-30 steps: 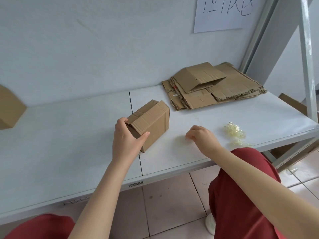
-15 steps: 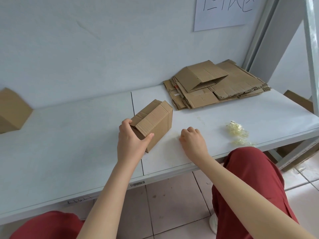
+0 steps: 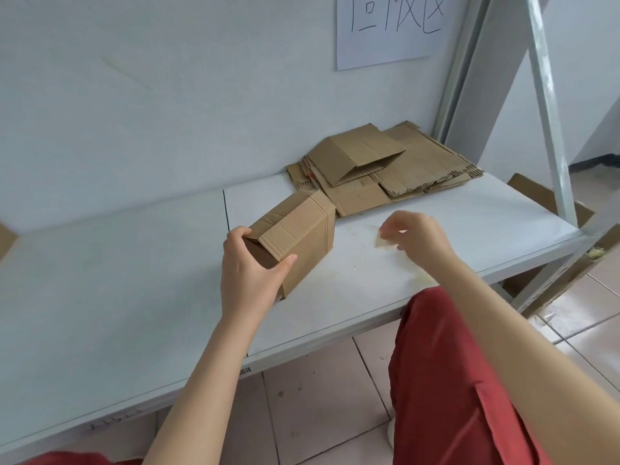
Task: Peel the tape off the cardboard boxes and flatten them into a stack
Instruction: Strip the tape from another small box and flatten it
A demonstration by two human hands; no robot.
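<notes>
While the left hand (image 3: 250,275) grips the near open end of the small cardboard box (image 3: 295,234), fingers over its top flap and thumb on the side, the box lies on its side mid-shelf (image 3: 117,280), near the front edge. Right hand (image 3: 417,236) is lifted just above the shelf, right of the box, fingers pinched on a pale strip of peeled tape (image 3: 382,241). Flattened cardboard stack (image 3: 385,172) sits at the back right corner, against the wall.
</notes>
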